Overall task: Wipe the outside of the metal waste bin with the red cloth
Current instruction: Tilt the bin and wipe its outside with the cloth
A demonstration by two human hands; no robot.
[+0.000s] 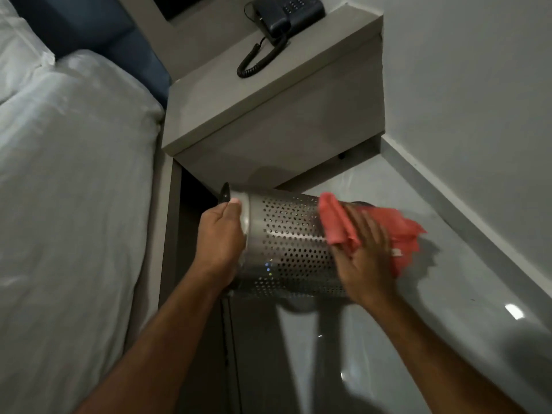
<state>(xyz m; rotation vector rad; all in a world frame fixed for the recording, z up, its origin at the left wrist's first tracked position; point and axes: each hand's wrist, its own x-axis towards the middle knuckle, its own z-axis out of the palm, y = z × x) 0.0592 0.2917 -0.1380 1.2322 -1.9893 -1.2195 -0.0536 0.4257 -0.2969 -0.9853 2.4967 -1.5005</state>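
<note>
The metal waste bin (286,243), a perforated silver cylinder, is held on its side in the air above the floor. My left hand (219,240) grips its rim at the left end, thumb on the outside. My right hand (364,258) presses the red cloth (400,234) flat against the bin's right end. The cloth drapes over that end and hides it, and a loose corner hangs toward the wall. My right fingers lie spread on top of the cloth.
A grey bedside shelf (268,115) with a black corded telephone (283,16) juts out just above the bin. A bed with white sheets (68,189) fills the left. The glossy grey floor (388,339) lies below, bounded by the white wall (478,85) on the right.
</note>
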